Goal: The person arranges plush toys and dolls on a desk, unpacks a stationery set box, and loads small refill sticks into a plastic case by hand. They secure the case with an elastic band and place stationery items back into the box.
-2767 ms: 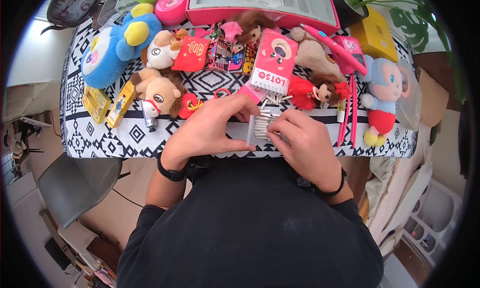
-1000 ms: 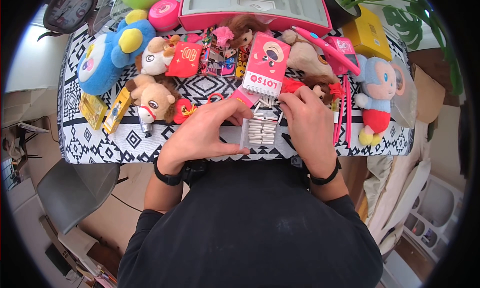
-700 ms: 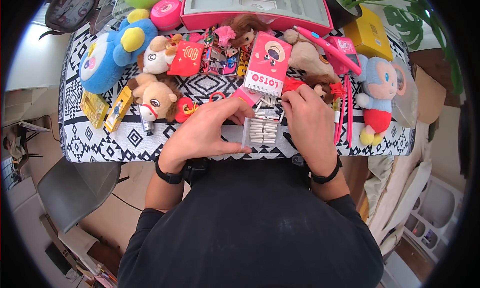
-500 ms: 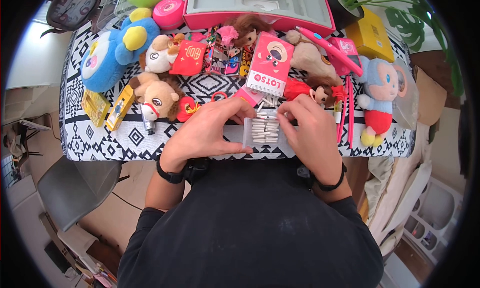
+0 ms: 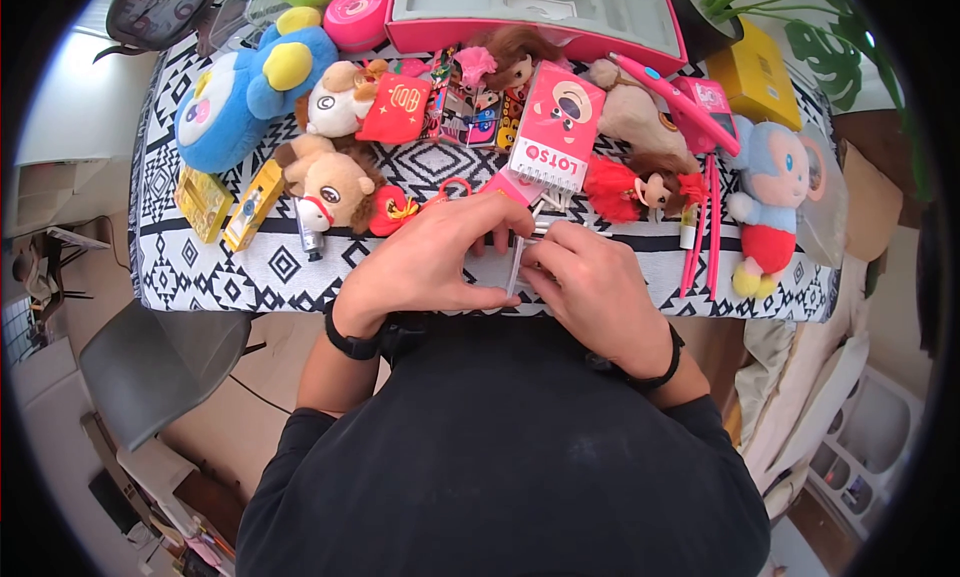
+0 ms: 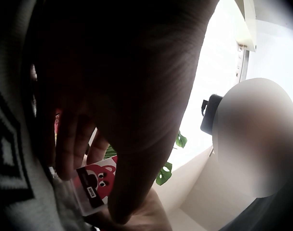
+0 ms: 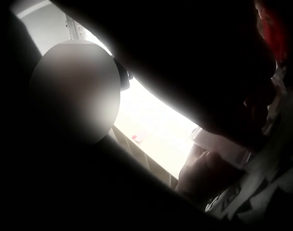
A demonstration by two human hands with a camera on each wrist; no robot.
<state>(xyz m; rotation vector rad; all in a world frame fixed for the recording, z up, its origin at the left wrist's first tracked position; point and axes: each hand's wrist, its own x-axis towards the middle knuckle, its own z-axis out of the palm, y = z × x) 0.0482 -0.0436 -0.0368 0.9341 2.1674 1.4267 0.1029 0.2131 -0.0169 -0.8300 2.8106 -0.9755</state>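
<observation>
My left hand (image 5: pixel 440 257) grips a small clear plastic box (image 5: pixel 515 267) between thumb and fingers, close above the table's front edge. The box stands tilted on edge, its open side toward my right hand. A red-and-white bear print shows on the box (image 6: pixel 96 185) in the left wrist view. My right hand (image 5: pixel 600 287) has its fingers curled in at the box's open side. These fingers cover the short white sticks inside, and I cannot tell whether they pinch one. Several loose white sticks (image 5: pixel 552 203) lie just beyond, by a pink spiral notepad (image 5: pixel 556 127).
A horse plush (image 5: pixel 335 185), a red pouch (image 5: pixel 393 212) and a small tube (image 5: pixel 310 235) lie left of my hands. On the right are a red-dressed doll (image 5: pixel 620 189), pink sticks (image 5: pixel 712 232) and a blue-headed plush (image 5: pixel 770 202). A pink box (image 5: pixel 535 39) stands behind.
The box has tipped from lying nearly face up, its rows of white sticks showing, to standing on edge. My right hand has come from beside the loose sticks to the box's open side.
</observation>
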